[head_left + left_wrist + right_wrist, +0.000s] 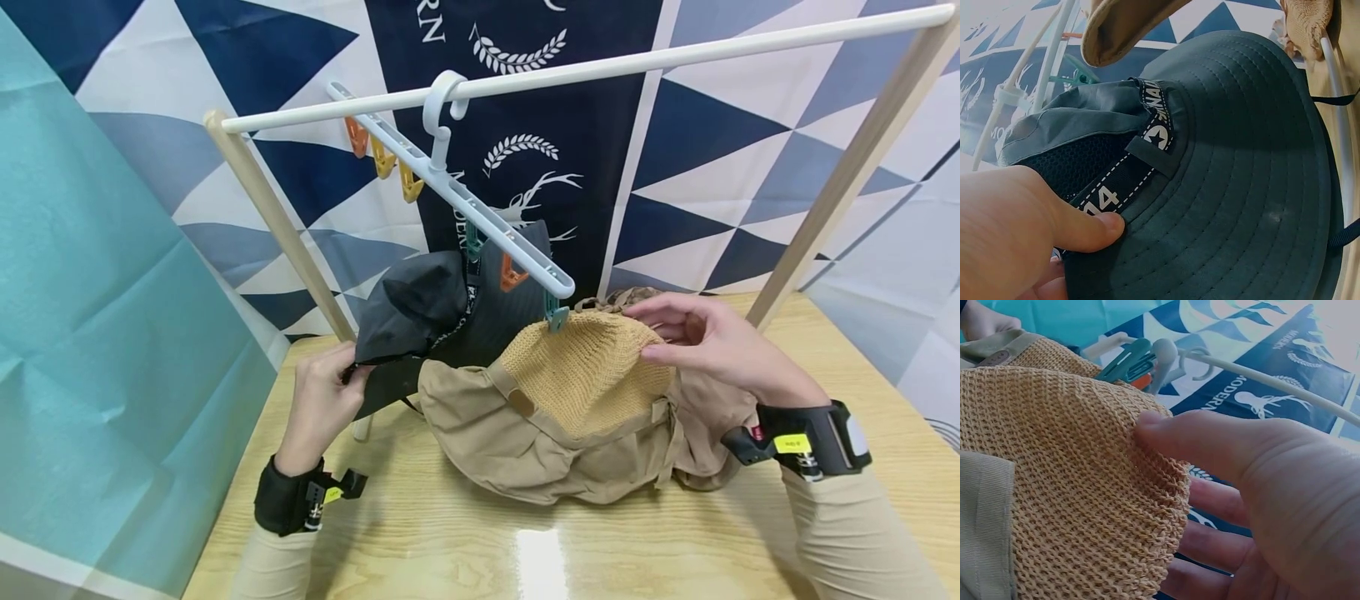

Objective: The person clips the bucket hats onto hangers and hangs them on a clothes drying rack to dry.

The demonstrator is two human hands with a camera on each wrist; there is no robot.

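Head view looks down; 2 wrist close-ups share the backdrop (592,125).

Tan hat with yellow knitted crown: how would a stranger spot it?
From the white horizontal rail hangs a pale-blue plastic hanger. Below its near end, the right hand pinches the tan cloth-brimmed hat, whose coarse yellow knitted crown sets it apart from the dark fabric hat.

Left hand (322,404) below and left of hanger (487,220), pinching. Right hand (712,342) right of hanger, also pinching. Both forearms (855,525) sleeved, extended below hanger.
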